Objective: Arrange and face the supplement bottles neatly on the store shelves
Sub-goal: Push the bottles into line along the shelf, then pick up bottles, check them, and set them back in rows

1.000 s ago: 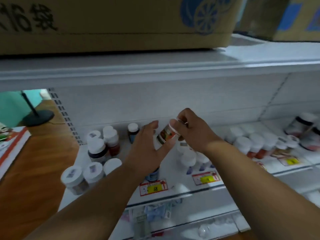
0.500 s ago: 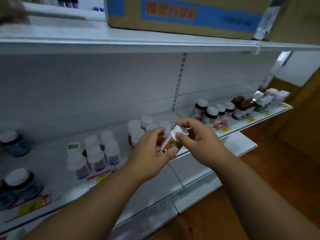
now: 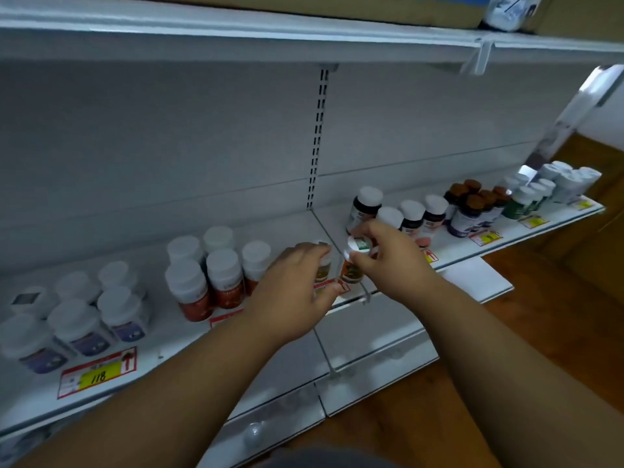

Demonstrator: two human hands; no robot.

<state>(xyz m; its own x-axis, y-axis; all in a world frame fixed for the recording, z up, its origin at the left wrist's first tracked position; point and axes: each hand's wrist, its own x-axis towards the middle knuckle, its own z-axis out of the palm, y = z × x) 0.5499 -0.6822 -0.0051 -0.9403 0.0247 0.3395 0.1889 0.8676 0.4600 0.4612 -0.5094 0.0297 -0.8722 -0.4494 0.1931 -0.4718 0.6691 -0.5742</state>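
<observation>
On the white shelf (image 3: 388,319), bottle groups (image 3: 216,275) stand left and right, while at its near middle edge the right hand (image 3: 381,261) grips an orange bottle (image 3: 353,265) by the cap and the left hand (image 3: 290,285), fingers loosely bent, touches a neighbouring bottle (image 3: 322,266).

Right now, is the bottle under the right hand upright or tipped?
Upright: the orange-labelled bottle stands on the shelf, white cap up, right hand gripping the cap.
</observation>
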